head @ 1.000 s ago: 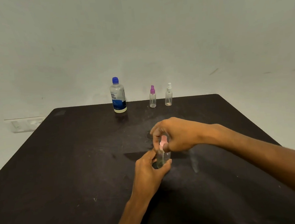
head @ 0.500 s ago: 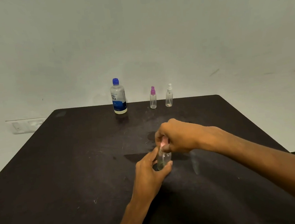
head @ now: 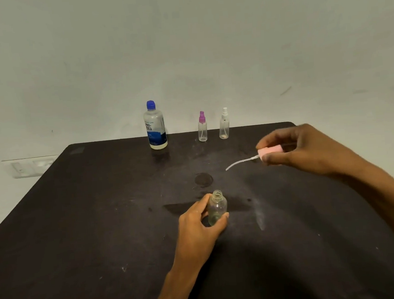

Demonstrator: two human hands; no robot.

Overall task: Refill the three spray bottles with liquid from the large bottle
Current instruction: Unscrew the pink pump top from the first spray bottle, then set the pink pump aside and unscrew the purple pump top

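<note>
My left hand (head: 198,227) grips a small clear spray bottle (head: 216,208) that stands uncapped on the dark table (head: 103,227), its threaded neck open. My right hand (head: 309,150) pinches the bottle's pink spray head (head: 269,152) off to the right, held sideways above the table with its thin white tube pointing left. At the table's far edge stand the large bottle (head: 155,126) with a blue cap and blue label, a spray bottle with a purple head (head: 202,129) and a spray bottle with a white head (head: 224,126).
A grey wall rises right behind the table's far edge. A white socket plate (head: 30,166) sits on the wall at the left. A round dark mark (head: 203,179) lies on the table between the hands.
My right hand has lifted the pink spray head out of the bottle and carried it up and to the right. My left hand keeps holding the bottle in place.
</note>
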